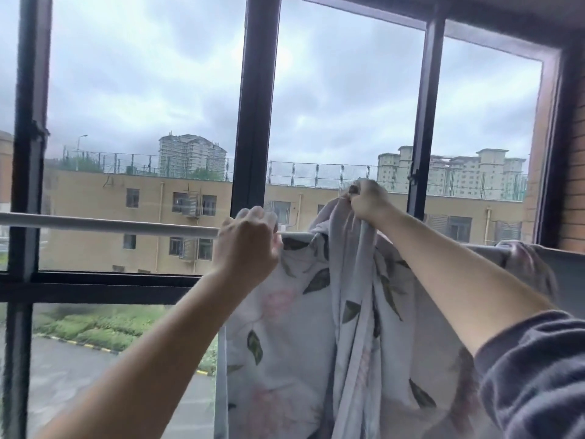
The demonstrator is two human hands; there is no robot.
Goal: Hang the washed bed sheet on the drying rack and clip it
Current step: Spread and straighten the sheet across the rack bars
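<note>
The bed sheet (pixel 285 327) hangs draped over the drying rack rail (pixel 110 224), in front of the window frame (pixel 254 106). The left hand (pixel 247 245) grips the sheet's edge at the rail. The right hand (pixel 367 201) holds a bunched fold raised above the rail.

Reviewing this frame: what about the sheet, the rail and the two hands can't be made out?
Head view:
bed sheet: lower part cut off by the bottom edge; far-right end blurred.
rail: right stretch covered by the sheet.
left hand: fingertips hidden behind its own back.
right hand: fingertips buried in the bunched fabric it grips.
</note>
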